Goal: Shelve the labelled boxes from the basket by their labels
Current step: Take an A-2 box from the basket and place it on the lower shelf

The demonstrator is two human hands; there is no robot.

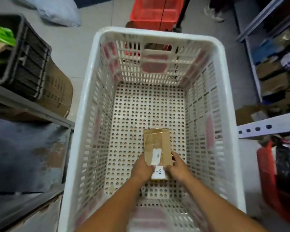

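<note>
White slatted basket (151, 37) fills my view, floor of it perforated. Red crate (155, 12) beyond its far rim; dark crate (28, 59) on the left shelf; metal shelving (264, 126) to the right. One cardboard box (157, 144) lies in the basket near the close end, label reading "A-2" facing me. Left hand (141, 168) and right hand (178, 166) grip its near end, fingers curled round either side, thumbs on top.
</note>
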